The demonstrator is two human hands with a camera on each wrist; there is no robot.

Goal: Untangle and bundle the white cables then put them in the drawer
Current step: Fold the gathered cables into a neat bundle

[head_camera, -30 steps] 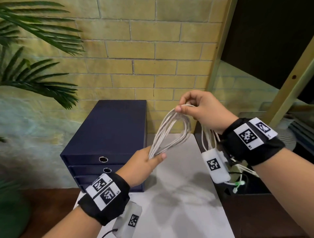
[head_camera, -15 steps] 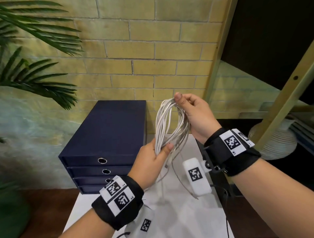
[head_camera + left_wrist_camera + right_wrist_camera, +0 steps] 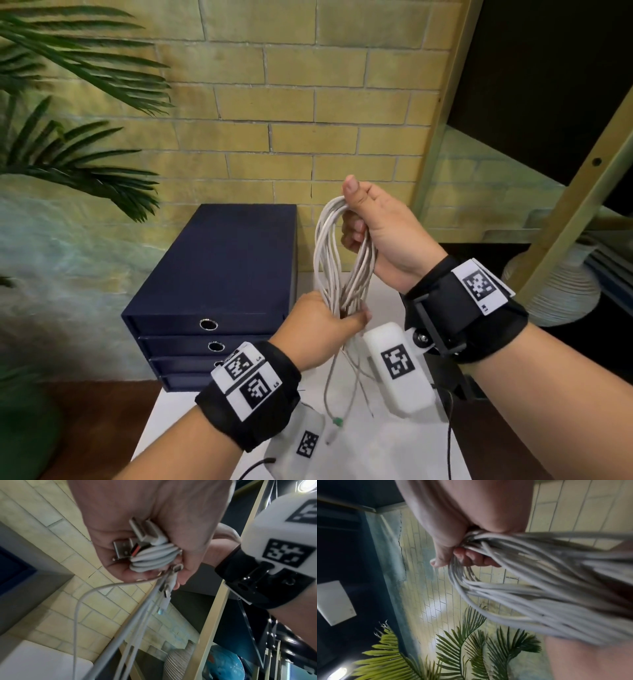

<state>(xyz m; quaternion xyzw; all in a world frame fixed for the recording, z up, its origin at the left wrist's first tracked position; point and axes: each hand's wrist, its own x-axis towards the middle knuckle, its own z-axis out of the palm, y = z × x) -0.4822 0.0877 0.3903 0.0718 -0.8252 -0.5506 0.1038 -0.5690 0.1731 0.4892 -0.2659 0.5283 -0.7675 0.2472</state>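
Observation:
A looped bundle of white cables [image 3: 337,260] hangs upright in the air between my hands, above the white table [image 3: 387,455]. My right hand [image 3: 373,222] grips the top of the loop, thumb up; the right wrist view shows its fingers curled round the strands [image 3: 513,563]. My left hand [image 3: 325,325] grips the bottom of the loop. In the left wrist view its fingers are curled round the folded cables [image 3: 152,558] and USB plugs [image 3: 123,549]. Loose cable ends [image 3: 337,394] dangle below, one with a green tip. The dark blue drawer unit [image 3: 219,274] stands at left, its drawers closed.
A palm plant [image 3: 68,113] fills the left side before a yellow brick wall [image 3: 308,102]. A wooden shelf frame [image 3: 575,212] and a ribbed white vase [image 3: 555,294] stand at the right. A thin black wire [image 3: 449,452] runs over the table.
The right hand has turned the loop from slanted to upright and closed its fingers round the top. The left hand shifted right, still gripping the bottom. Loose ends now hang below.

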